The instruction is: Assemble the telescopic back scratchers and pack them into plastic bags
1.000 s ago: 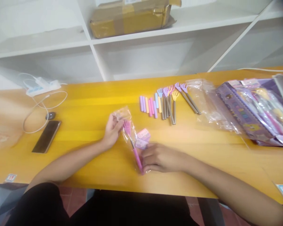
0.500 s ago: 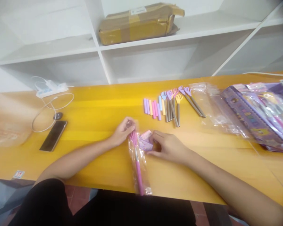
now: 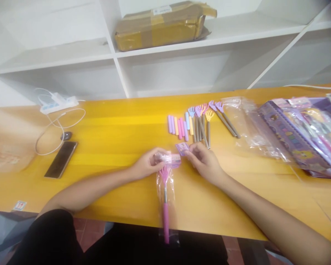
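A pink back scratcher [image 3: 166, 217] lies inside a clear plastic bag [image 3: 172, 187], its claw end up and its handle reaching past the table's front edge. My left hand [image 3: 147, 163] is closed on the top of that bag. A pink and purple card [image 3: 175, 160] shows at the bag's top, beside my left fingertips; whether it is inside the plastic I cannot tell. Between thumb and fingers, my right hand [image 3: 205, 160] pinches a small purple printed card [image 3: 182, 148], just above and right of the bag's top.
Several back scratchers [image 3: 209, 125] with coloured claws lie behind my hands, beside a row of pastel handle grips [image 3: 180, 127]. To the right are clear bags [image 3: 248, 125] and a purple box [image 3: 289, 136] of packed items. Leftward lie a phone [image 3: 61, 160] and a power strip [image 3: 59, 103].
The bag with the pink back scratcher has shifted toward me and slightly right. My right hand has moved up and right with the purple card, away from the bag's card.
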`<control>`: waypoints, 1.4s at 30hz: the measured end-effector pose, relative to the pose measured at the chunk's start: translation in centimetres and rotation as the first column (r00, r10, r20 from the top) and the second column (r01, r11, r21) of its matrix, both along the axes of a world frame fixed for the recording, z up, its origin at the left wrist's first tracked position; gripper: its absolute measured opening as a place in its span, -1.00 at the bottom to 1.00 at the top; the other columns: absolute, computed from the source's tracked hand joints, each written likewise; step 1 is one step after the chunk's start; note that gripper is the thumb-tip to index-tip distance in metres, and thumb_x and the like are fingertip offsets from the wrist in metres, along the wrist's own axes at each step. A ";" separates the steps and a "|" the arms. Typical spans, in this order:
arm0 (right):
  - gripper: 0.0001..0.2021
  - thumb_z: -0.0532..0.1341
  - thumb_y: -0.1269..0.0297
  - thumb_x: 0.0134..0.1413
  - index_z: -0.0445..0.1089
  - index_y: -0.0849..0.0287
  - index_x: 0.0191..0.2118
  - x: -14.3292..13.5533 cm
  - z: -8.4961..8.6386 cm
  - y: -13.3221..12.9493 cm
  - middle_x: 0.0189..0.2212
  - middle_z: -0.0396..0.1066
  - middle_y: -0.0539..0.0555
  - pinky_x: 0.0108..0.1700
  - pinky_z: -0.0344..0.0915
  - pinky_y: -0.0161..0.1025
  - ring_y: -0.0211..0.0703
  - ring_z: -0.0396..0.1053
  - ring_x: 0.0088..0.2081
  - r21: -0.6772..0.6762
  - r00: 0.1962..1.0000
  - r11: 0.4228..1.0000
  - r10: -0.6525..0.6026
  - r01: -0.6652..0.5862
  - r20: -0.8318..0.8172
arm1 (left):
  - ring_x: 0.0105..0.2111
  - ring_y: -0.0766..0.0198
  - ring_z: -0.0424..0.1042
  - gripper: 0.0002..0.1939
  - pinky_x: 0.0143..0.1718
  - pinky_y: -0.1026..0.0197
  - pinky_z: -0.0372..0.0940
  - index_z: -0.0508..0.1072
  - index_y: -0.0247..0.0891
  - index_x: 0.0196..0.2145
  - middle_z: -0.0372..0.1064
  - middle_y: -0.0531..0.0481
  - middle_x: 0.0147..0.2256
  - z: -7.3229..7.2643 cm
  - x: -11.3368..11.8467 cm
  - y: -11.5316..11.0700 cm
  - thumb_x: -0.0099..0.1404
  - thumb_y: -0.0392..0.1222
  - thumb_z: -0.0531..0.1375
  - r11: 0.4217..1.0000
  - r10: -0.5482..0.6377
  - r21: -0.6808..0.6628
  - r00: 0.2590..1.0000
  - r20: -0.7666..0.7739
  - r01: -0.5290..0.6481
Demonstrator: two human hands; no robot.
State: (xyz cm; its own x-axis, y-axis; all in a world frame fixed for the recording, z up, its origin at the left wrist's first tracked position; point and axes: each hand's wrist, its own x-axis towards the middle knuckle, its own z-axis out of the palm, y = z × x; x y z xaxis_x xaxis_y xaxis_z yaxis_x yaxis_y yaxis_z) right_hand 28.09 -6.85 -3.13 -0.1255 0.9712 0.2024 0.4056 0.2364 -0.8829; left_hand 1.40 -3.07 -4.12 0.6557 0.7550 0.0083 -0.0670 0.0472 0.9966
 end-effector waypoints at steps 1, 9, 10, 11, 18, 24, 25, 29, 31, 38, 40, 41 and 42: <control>-0.72 0.14 0.02 0.50 0.26 0.11 -0.19 0.0 0.0 -0.1 -0.51 0.30 -0.06 -0.41 0.22 -0.28 -0.25 0.25 -0.51 0.074 1.000 0.997 0.002 -0.002 0.010 | -0.11 0.24 0.49 -0.63 -0.08 0.22 0.37 0.43 -0.23 0.09 0.45 -0.14 -0.03 -0.1 0.1 -0.2 0.41 -0.07 0.36 1.000 -0.012 -0.029 1.000 0.004 0.012; -0.89 0.28 0.46 0.34 0.39 0.13 -0.11 -0.4 1.0 -1.1 -0.18 0.54 0.09 -0.26 0.43 -0.26 -0.18 0.51 -0.26 0.664 0.868 0.629 0.035 -0.404 0.495 | 0.06 0.11 0.56 -0.53 0.13 0.07 0.39 0.42 -0.23 0.15 0.53 -0.22 0.05 0.5 0.1 -0.3 0.36 -0.13 0.42 0.983 -0.098 -0.153 0.994 0.036 0.103; -0.90 0.28 0.46 0.34 0.38 0.14 -0.13 -0.5 1.1 -1.1 -0.16 0.56 0.09 -0.28 0.43 -0.26 -0.20 0.51 -0.28 0.671 0.859 0.617 0.014 -0.411 0.512 | 0.07 0.11 0.56 -0.52 0.15 0.07 0.38 0.41 -0.22 0.16 0.53 -0.22 0.07 0.8 0.0 -0.2 0.36 -0.14 0.42 0.981 -0.108 -0.158 0.994 0.029 0.111; -0.91 0.28 0.46 0.35 0.38 0.15 -0.14 -0.5 1.1 -1.1 -0.14 0.57 0.10 -0.28 0.44 -0.26 -0.21 0.51 -0.29 0.671 0.851 0.612 0.006 -0.418 0.524 | 0.09 0.10 0.55 -0.51 0.16 0.06 0.38 0.41 -0.22 0.17 0.52 -0.23 0.09 1.0 0.0 -0.2 0.36 -0.15 0.41 0.980 -0.115 -0.159 0.993 0.019 0.116; -0.92 0.25 0.44 0.39 0.39 0.19 -0.07 -0.3 1.0 -0.9 -0.01 0.58 0.17 -0.25 0.49 -0.22 -0.15 0.58 -0.19 0.633 0.817 0.633 -0.002 -0.446 0.577 | 0.14 0.07 0.51 -0.46 0.15 0.06 0.38 0.36 -0.16 0.24 0.43 -0.26 0.20 0.3 -0.1 -0.2 0.37 -0.21 0.38 0.984 -0.158 -0.074 0.986 0.045 0.161; -0.91 0.20 0.50 0.39 0.37 0.19 -0.09 -0.5 1.1 -0.9 0.01 0.58 0.19 -0.40 0.39 -0.17 -0.17 0.49 -0.37 0.637 0.796 0.617 -0.029 -0.462 0.605 | 0.13 0.07 0.50 -0.43 0.14 0.05 0.40 0.31 -0.12 0.29 0.41 -0.24 0.19 0.3 -0.3 -0.2 0.40 -0.21 0.35 0.987 -0.163 -0.022 0.986 -0.038 0.162; -0.89 0.19 0.53 0.38 0.36 0.20 -0.10 -0.5 1.1 -0.9 0.02 0.58 0.20 -0.42 0.38 -0.16 -0.17 0.47 -0.38 0.640 0.792 0.607 -0.027 -0.471 0.609 | 0.14 0.07 0.50 -0.41 0.15 0.04 0.39 0.29 -0.11 0.31 0.41 -0.24 0.19 0.4 -0.3 -0.3 0.40 -0.21 0.35 0.986 -0.164 -0.027 0.985 -0.050 0.163; -0.86 0.20 0.57 0.35 0.35 0.22 -0.08 -0.7 1.1 -0.8 -0.05 0.59 0.24 -0.34 0.47 -0.14 -0.12 0.52 -0.32 0.655 0.804 0.593 -0.020 -0.469 0.594 | 0.20 0.01 0.47 -0.32 0.20 -0.03 0.38 0.21 -0.06 0.37 0.39 -0.27 0.22 0.8 -0.1 -0.3 0.40 -0.22 0.36 0.981 -0.186 -0.061 0.982 -0.043 0.183; -0.88 0.22 0.54 0.36 0.34 0.22 -0.08 -0.9 1.0 -0.8 -0.11 0.59 0.22 -0.30 0.51 -0.16 -0.10 0.55 -0.28 0.665 0.821 0.601 -0.026 -0.443 0.571 | 0.26 -0.03 0.42 -0.27 0.24 -0.06 0.35 0.16 -0.04 0.40 0.34 -0.29 0.27 0.8 0.0 -0.3 0.40 -0.23 0.36 0.980 -0.194 -0.055 0.981 -0.009 0.193; -0.84 0.26 0.54 0.32 0.29 0.16 -0.16 -1.6 0.2 -0.7 -0.15 0.58 0.22 -0.23 0.56 -0.24 -0.10 0.60 -0.15 0.684 0.911 0.658 0.008 -0.316 0.413 | -0.02 0.15 0.54 -0.11 0.06 0.00 0.45 -0.11 0.04 0.44 0.37 -0.14 0.05 -0.6 -0.1 -0.7 0.40 -0.22 0.36 0.985 -0.166 0.043 0.986 -0.014 0.166; -0.83 0.27 0.54 0.30 0.28 0.15 -0.18 -1.6 0.0 -0.6 -0.14 0.58 0.23 -0.21 0.56 -0.24 -0.08 0.60 -0.12 0.675 0.923 0.673 0.033 -0.303 0.382 | -0.02 0.18 0.54 -0.18 0.05 0.04 0.46 -0.10 0.01 0.37 0.34 -0.14 0.07 -1.0 -0.2 -0.9 0.41 -0.21 0.36 0.984 -0.163 0.075 0.987 -0.013 0.164; -0.82 0.27 0.53 0.30 0.28 0.14 -0.19 -1.6 0.0 -0.6 -0.14 0.57 0.23 -0.22 0.55 -0.24 -0.08 0.60 -0.11 0.671 0.928 0.679 0.040 -0.298 0.371 | -0.02 0.19 0.54 -0.22 0.04 0.05 0.46 -0.08 -0.01 0.33 0.32 -0.15 0.07 -1.1 -0.2 -0.9 0.41 -0.20 0.35 0.983 -0.158 0.088 0.987 -0.021 0.160; -0.82 0.28 0.52 0.30 0.28 0.14 -0.19 -1.5 -0.1 -0.5 -0.14 0.57 0.24 -0.22 0.55 -0.24 -0.08 0.60 -0.12 0.668 0.932 0.685 0.046 -0.292 0.361 | -0.02 0.19 0.54 -0.26 0.03 0.06 0.47 -0.06 -0.04 0.29 0.31 -0.16 0.08 -1.2 -0.2 -1.0 0.42 -0.19 0.35 0.984 -0.148 0.099 0.988 -0.035 0.151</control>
State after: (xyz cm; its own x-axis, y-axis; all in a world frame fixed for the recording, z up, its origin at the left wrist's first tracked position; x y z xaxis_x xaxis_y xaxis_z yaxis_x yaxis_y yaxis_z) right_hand 26.56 -7.37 -3.27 -0.4442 0.5121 0.7351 0.5001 0.8226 -0.2708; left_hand 1.19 -4.05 -5.32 0.7622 0.6446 0.0596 -0.0391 -0.0461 0.9982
